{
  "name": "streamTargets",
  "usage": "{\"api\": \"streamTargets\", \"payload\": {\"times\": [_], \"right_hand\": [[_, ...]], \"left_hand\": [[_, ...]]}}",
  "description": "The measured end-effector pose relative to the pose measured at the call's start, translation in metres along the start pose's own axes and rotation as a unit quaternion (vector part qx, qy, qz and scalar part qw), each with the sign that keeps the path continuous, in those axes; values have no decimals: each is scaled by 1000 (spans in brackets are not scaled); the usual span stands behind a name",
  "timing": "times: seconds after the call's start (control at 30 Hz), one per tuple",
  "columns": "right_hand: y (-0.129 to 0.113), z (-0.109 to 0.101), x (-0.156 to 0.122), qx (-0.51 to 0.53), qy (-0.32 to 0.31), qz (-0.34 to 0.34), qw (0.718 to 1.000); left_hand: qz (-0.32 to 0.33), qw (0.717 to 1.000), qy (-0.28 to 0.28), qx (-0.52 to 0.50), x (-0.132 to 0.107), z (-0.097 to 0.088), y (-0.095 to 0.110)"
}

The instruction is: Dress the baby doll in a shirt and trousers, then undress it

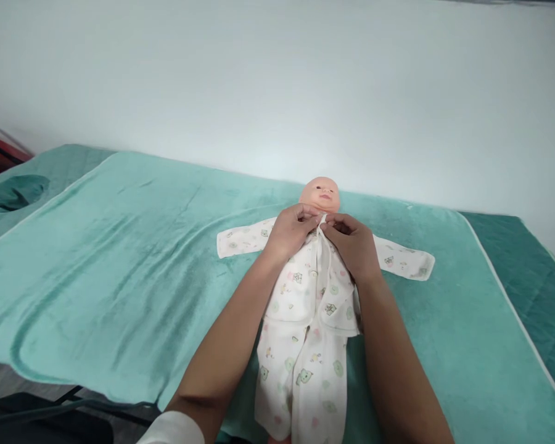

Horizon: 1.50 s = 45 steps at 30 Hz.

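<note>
A baby doll [320, 192] lies on its back, its head toward the wall. It wears a white printed baby jacket [296, 290] with sleeves spread out to both sides, and matching trousers [321, 394]. My left hand [292, 229] pinches the jacket's collar edge just below the doll's chin. Opposite it, my right hand [351, 240] pinches the other front edge at the neck. The two sets of fingertips almost meet there, and hide any fastener between them. Below my hands the jacket's front edges hang loosely, with the right-side flap folded slightly outward at the hem.
A teal blanket [120, 265] with soft wrinkles covers the bed under the doll. Darker quilted bedding [518, 265] shows at the right. A white wall [277, 92] rises behind. Something red [0, 157] stands at the far left, and a dark object [41, 419] lies below the bed's front edge.
</note>
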State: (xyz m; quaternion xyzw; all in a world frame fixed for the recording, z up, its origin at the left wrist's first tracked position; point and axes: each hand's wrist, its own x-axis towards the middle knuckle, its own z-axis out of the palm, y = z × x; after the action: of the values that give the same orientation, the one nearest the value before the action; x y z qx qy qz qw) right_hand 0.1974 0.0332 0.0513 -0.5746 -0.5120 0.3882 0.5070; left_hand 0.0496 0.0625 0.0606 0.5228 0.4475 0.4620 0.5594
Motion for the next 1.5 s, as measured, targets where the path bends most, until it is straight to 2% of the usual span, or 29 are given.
{"api": "streamTargets", "payload": {"times": [0.1, 0.2, 0.4, 0.67, 0.77, 0.87, 1.03, 1.2, 1.37, 1.5], "right_hand": [[0, 1, -1, -9, -22, -7, 1000], [-1, 1, -1, -26, -38, -23, 999], [-4, 1, -3, -43, -61, -19, 997], [0, 3, -3, -61, -64, -48, 995], [0, 2, -4, -60, -66, -45, 995], [0, 0, -4, -54, -75, -33, 995], [-1, -6, -4, -72, -63, -25, 995], [0, -5, -8, -137, -6, -81, 987], [-1, -4, -11, -178, 14, -142, 974], [-1, -4, -12, -188, 13, -193, 963]], "left_hand": [[-5, 1000, -10, -11, -1, 2, 0], [-10, 1000, 12, -13, -1, 5, 0], [-79, 996, 39, -35, -5, 6, 6], [-61, 990, -24, -126, -8, -2, 6], [-44, 996, -11, -80, -8, -1, 4], [-7, 999, 26, 38, -8, 0, -2], [63, 979, 69, 181, -9, -2, -13], [92, 971, 61, 214, -12, -2, -15], [101, 970, 58, 213, -15, -4, -17], [132, 970, 53, 199, -21, -7, -22]]}}
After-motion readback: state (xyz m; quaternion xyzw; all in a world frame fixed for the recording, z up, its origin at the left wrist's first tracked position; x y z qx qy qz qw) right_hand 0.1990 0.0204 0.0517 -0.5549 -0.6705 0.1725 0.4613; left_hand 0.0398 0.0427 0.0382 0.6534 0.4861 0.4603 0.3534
